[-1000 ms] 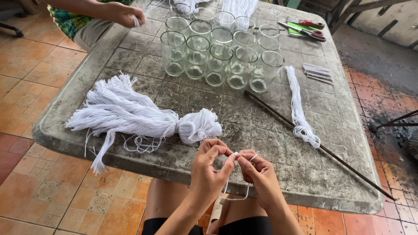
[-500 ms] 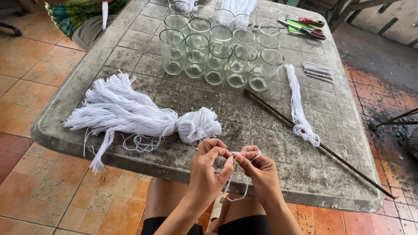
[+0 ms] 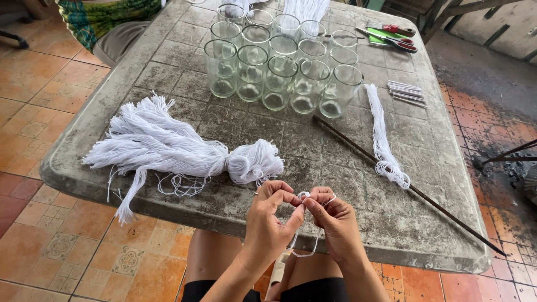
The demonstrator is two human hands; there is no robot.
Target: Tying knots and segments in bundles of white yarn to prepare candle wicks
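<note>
Single head-worn view: looks steeply down from close above the counter [image 3: 347,162] near edge, facing its far end

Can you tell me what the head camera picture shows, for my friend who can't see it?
Two hands, the left hand and right hand, pinch a thin white string together at the near edge of a worn grey table. On the table lie a big tied bundle of white string, a cluster of empty glass jars, a long thin stick and scissors.

A worn grey table [image 3: 168,72] carries clear glasses [image 3: 279,61], white string bundles [image 3: 179,148], scissors [image 3: 391,38] and a thin rod [image 3: 408,187].
</note>
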